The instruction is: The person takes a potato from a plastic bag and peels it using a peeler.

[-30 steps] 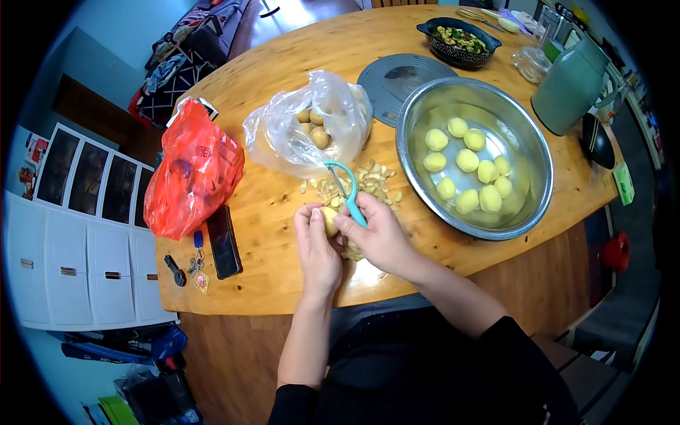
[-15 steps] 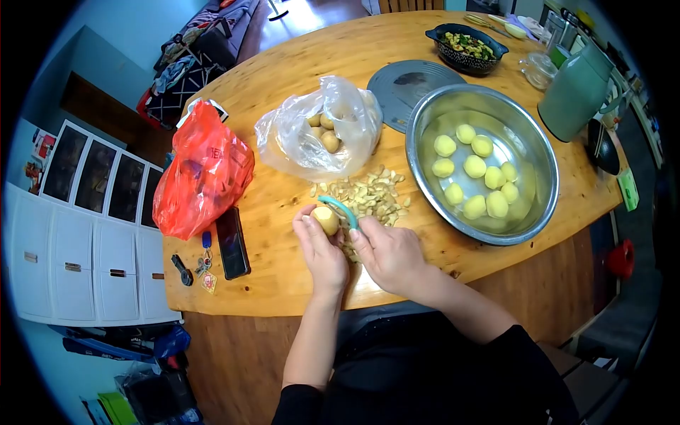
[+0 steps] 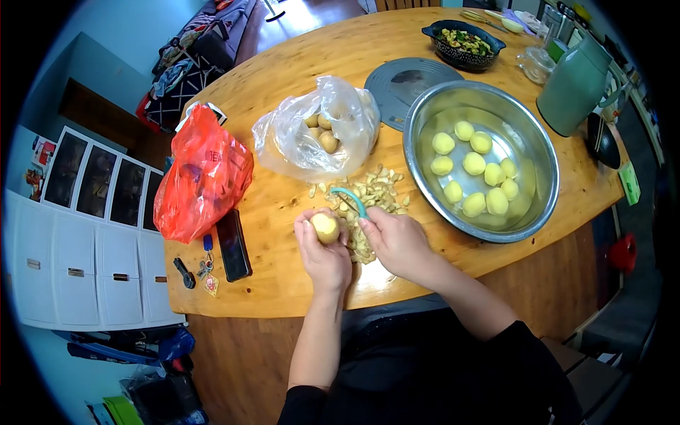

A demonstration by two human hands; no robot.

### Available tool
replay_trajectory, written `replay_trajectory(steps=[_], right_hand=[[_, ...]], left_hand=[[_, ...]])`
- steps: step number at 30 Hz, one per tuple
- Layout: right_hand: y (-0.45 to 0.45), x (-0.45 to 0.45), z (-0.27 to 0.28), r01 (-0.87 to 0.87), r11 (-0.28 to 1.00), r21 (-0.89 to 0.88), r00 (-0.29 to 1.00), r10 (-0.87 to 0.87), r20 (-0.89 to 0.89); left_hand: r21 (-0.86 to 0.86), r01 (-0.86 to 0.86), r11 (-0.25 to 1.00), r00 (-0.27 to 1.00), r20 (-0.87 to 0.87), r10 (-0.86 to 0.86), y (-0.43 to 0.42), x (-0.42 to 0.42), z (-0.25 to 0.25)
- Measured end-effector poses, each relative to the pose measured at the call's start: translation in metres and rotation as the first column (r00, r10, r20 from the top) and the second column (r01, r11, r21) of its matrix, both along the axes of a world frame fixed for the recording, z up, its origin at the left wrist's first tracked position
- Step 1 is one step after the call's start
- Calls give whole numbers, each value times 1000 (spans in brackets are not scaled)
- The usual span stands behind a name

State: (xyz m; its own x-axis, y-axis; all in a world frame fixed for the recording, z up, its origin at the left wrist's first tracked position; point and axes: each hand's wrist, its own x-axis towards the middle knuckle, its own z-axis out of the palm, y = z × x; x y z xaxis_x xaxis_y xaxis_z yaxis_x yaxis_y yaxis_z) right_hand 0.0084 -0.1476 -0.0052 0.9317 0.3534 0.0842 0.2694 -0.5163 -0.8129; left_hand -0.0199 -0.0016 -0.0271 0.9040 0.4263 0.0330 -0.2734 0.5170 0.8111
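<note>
Snugly, left hand (image 3: 324, 256) curled around a partly peeled potato (image 3: 325, 228), right hand (image 3: 398, 244) gripping a turquoise peeler (image 3: 360, 205).

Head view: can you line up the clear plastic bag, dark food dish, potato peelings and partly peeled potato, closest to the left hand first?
1. Partly peeled potato, in the left hand.
2. Potato peelings, ahead and right.
3. Clear plastic bag, farther ahead.
4. Dark food dish, far side, right.
</note>
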Motion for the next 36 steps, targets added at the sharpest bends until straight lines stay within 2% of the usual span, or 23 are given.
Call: replay_trajectory(steps=[2, 3, 7, 11, 14, 17, 20, 23, 26, 27, 29, 31, 34, 35, 36], right_hand=[[-3, -1, -1, 8, 993, 120, 1000, -8, -2], [-3, -1, -1, 9, 988, 155, 1000, -9, 3], [1, -10, 7, -8, 987, 159, 996, -7, 94], [8, -16, 10, -63, 996, 61, 969, 47, 242], [11, -17, 7, -65, 996, 67, 966, 45, 255], [14, -17, 4, -81, 992, 95, 950, 48, 310], [6, -9, 6, -44, 998, -50, 983, 52, 176], [-5, -1, 0, -8, 1000, 2, 997, 8, 78], [-4, -3, 9, -1, 992, 123, 999, -4, 46], [-3, -2, 8, 3, 995, 100, 994, -14, 110], [-2, 0, 2, 21, 998, 53, 972, -33, 232], [-3, 1, 2, 21, 996, 84, 968, -41, 248], [-6, 5, -3, 4, 999, 37, 962, -14, 273], [-6, 8, -5, 1, 1000, 7, 958, -3, 286], [-6, 8, -1, -5, 998, 58, 958, -12, 287]], left_hand=[[-285, 100, 953, 994, -7, -107, 3, 3, 14], [-359, 135, 924, 987, -29, -155, 3, 3, 22], [-374, 191, 908, 977, -20, -213, 6, 4, 10], [-111, -6, 994, 977, -212, -17, -5, 5, 17], [3, -101, 995, 969, -225, 100, -11, 8, 15], [241, -53, 969, 984, -152, 92, 3, 8, -12], [322, -103, 941, 978, -139, 155, 2, 7, 0], [189, -59, 980, 994, -84, 76, -2, 6, 23], [-139, -65, 988, 973, -230, 32, 1, 13, 28], [-257, -24, 966, 974, -225, -35, 5, 13, 24], [-302, 34, 953, 972, -212, -102, 7, 11, 20], [-318, 66, 946, 970, -201, -135, 7, 11, 20], [-214, 210, 954, 968, -90, -233, 20, 8, 9], [-184, 178, 967, 973, -113, -201, 19, 9, 8], [-153, 145, 978, 976, -137, -166, 17, 11, 9]])
